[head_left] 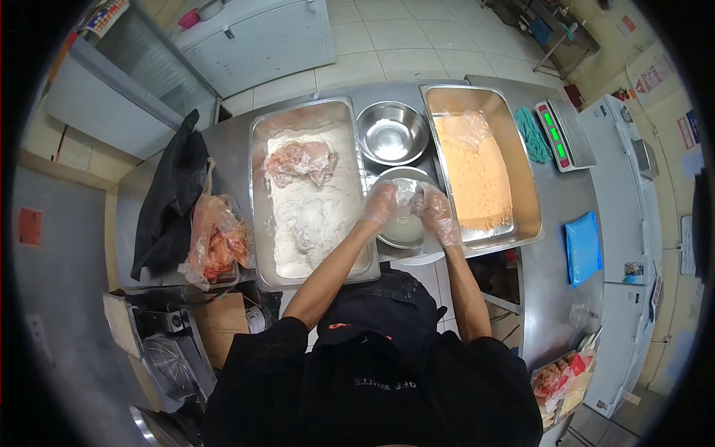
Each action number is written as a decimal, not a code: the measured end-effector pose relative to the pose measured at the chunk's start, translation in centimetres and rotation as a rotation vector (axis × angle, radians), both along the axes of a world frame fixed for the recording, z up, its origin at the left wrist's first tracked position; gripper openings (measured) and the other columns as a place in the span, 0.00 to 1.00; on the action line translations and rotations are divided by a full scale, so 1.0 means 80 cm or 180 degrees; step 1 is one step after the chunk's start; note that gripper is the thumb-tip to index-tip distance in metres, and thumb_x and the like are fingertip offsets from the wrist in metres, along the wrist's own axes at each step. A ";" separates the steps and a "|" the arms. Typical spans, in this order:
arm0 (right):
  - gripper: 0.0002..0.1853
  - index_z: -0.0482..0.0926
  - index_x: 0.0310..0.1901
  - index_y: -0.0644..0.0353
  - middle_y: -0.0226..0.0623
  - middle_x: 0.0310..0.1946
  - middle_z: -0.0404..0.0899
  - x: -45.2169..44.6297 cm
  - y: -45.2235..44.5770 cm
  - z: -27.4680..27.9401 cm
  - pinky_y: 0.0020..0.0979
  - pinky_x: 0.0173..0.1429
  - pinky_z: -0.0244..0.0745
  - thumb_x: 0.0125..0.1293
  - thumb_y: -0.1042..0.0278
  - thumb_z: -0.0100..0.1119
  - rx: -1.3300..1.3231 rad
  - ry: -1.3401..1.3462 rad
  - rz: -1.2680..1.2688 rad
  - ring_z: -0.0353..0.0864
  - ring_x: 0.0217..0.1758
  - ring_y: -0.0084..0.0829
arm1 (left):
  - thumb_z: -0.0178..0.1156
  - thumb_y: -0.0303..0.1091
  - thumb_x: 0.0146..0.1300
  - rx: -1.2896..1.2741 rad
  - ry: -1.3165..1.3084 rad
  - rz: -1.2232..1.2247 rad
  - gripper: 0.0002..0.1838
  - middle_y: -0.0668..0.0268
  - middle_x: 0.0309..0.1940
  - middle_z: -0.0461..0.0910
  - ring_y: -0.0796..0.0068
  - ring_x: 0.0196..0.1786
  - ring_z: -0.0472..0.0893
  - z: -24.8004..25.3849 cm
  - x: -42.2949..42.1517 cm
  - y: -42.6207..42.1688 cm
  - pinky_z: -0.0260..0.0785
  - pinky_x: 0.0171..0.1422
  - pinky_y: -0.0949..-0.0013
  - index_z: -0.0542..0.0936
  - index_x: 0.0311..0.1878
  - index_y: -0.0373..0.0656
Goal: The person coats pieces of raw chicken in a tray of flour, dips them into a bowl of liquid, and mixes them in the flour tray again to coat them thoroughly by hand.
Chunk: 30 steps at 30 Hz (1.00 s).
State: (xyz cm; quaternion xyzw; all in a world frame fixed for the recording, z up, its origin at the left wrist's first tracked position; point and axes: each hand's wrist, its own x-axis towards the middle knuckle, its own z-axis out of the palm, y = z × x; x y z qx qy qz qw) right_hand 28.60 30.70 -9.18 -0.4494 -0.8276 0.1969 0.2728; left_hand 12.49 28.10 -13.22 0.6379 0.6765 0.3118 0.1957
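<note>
Both of my hands wear thin see-through plastic gloves and are over a steel bowl (403, 232) of cloudy whitish liquid. My left hand (381, 203) is at the bowl's left side with its fingers closed. My right hand (438, 210) is at the right, its fingers also curled shut. Between them is something pale and shiny; whether it is food or loose plastic I cannot tell. Left of the bowl, a deep steel tray (261, 223) holds white flour (305, 223) with raw chicken pieces (302, 162) lying on it. At right, another steel tray (530, 201) holds orange breading (477, 182).
A second steel bowl (392, 132) stands behind the first. Farther right are a green cloth (532, 135), a digital scale (570, 134) and a blue packet (583, 249). At left lie a bag of raw meat (217, 242) and a black plastic bag (171, 186).
</note>
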 end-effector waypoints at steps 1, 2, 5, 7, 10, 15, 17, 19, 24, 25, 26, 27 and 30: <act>0.06 0.75 0.33 0.63 0.46 0.27 0.75 0.007 0.002 -0.049 0.40 0.38 0.71 0.53 0.74 0.51 0.0199 -0.0050 -0.0011 0.76 0.33 0.45 | 0.48 0.25 0.52 0.0254 0.0084 -0.0025 0.08 0.48 0.27 0.76 0.48 0.34 0.77 -0.013 0.007 -0.003 0.70 0.40 0.56 0.77 0.26 0.35; 0.06 0.75 0.32 0.63 0.47 0.28 0.75 0.015 -0.001 -0.078 0.40 0.39 0.71 0.52 0.75 0.51 0.0397 -0.0110 -0.0021 0.76 0.34 0.45 | 0.49 0.25 0.51 0.0209 0.0098 -0.0038 0.07 0.49 0.26 0.76 0.48 0.33 0.77 -0.033 0.012 -0.004 0.70 0.39 0.56 0.77 0.26 0.36; 0.07 0.75 0.31 0.65 0.49 0.29 0.75 0.028 -0.029 -0.075 0.43 0.40 0.71 0.53 0.73 0.48 -0.0104 0.0054 -0.0325 0.76 0.35 0.47 | 0.49 0.25 0.50 0.0135 0.0385 -0.0118 0.07 0.50 0.24 0.76 0.51 0.29 0.77 -0.073 0.025 -0.004 0.70 0.36 0.56 0.77 0.25 0.37; 0.07 0.75 0.30 0.65 0.49 0.28 0.75 0.034 -0.040 -0.092 0.43 0.40 0.71 0.54 0.72 0.47 -0.0089 -0.0049 -0.0466 0.76 0.34 0.48 | 0.49 0.25 0.50 0.0153 0.0919 -0.0262 0.07 0.52 0.23 0.76 0.54 0.27 0.77 -0.077 0.031 -0.006 0.70 0.35 0.57 0.78 0.25 0.38; 0.09 0.75 0.27 0.66 0.51 0.27 0.75 0.038 -0.045 -0.106 0.44 0.39 0.70 0.55 0.70 0.46 0.0001 -0.0286 -0.0524 0.75 0.34 0.48 | 0.49 0.27 0.50 0.0249 0.1184 -0.0515 0.07 0.53 0.22 0.75 0.56 0.26 0.77 -0.076 0.042 -0.020 0.70 0.33 0.57 0.77 0.25 0.39; 0.10 0.74 0.24 0.66 0.52 0.26 0.74 0.039 -0.044 -0.125 0.44 0.38 0.68 0.56 0.71 0.45 -0.0143 -0.0885 -0.0384 0.75 0.34 0.49 | 0.48 0.29 0.52 -0.0029 0.0642 -0.0754 0.06 0.53 0.21 0.73 0.55 0.28 0.77 -0.073 0.045 -0.037 0.69 0.34 0.56 0.74 0.25 0.39; 0.09 0.74 0.25 0.66 0.51 0.26 0.74 0.043 -0.046 -0.119 0.44 0.38 0.68 0.56 0.70 0.46 -0.0079 -0.0815 -0.0306 0.75 0.33 0.49 | 0.47 0.29 0.54 -0.0029 0.0398 -0.0728 0.07 0.52 0.22 0.73 0.54 0.29 0.77 -0.080 0.043 -0.036 0.68 0.36 0.56 0.73 0.25 0.39; 0.09 0.74 0.26 0.66 0.50 0.26 0.74 0.041 -0.044 -0.113 0.43 0.39 0.69 0.55 0.70 0.47 -0.0101 -0.0484 -0.0341 0.74 0.33 0.48 | 0.46 0.29 0.55 0.0032 0.0339 -0.0599 0.08 0.51 0.23 0.74 0.53 0.30 0.76 -0.086 0.040 -0.032 0.67 0.37 0.55 0.74 0.26 0.39; 0.09 0.72 0.31 0.66 0.47 0.28 0.73 0.024 -0.035 -0.026 0.41 0.42 0.68 0.55 0.67 0.50 0.0304 -0.0578 -0.0369 0.73 0.36 0.45 | 0.49 0.30 0.53 0.0088 -0.0251 0.0179 0.08 0.49 0.29 0.76 0.50 0.35 0.76 -0.059 0.023 -0.015 0.66 0.41 0.54 0.75 0.30 0.36; 0.09 0.71 0.32 0.65 0.46 0.30 0.73 0.032 -0.028 -0.033 0.39 0.42 0.68 0.57 0.67 0.50 0.0468 0.0044 -0.0205 0.73 0.38 0.43 | 0.51 0.30 0.53 0.0138 -0.0386 0.0377 0.08 0.48 0.30 0.76 0.48 0.37 0.75 -0.050 0.020 -0.011 0.66 0.43 0.54 0.75 0.31 0.36; 0.08 0.71 0.30 0.65 0.47 0.27 0.72 0.032 -0.022 -0.024 0.39 0.40 0.68 0.57 0.68 0.51 0.0246 0.0142 -0.0346 0.73 0.35 0.44 | 0.52 0.31 0.52 -0.0127 -0.0629 0.0299 0.09 0.49 0.31 0.76 0.49 0.38 0.75 -0.042 0.014 -0.006 0.66 0.43 0.55 0.76 0.33 0.36; 0.07 0.71 0.29 0.64 0.47 0.25 0.72 0.027 -0.019 0.000 0.38 0.37 0.67 0.57 0.69 0.53 0.0015 0.0240 -0.0482 0.73 0.32 0.46 | 0.54 0.32 0.51 -0.0394 -0.0871 0.0222 0.10 0.50 0.32 0.76 0.50 0.39 0.75 -0.025 0.005 -0.004 0.67 0.44 0.55 0.76 0.34 0.36; 0.06 0.72 0.27 0.63 0.49 0.23 0.71 0.019 -0.022 0.015 0.38 0.33 0.67 0.58 0.71 0.54 -0.0480 0.1051 -0.0620 0.73 0.29 0.48 | 0.58 0.31 0.49 -0.0099 -0.1029 0.0365 0.10 0.52 0.31 0.77 0.60 0.34 0.77 -0.048 0.003 -0.004 0.69 0.39 0.63 0.77 0.34 0.37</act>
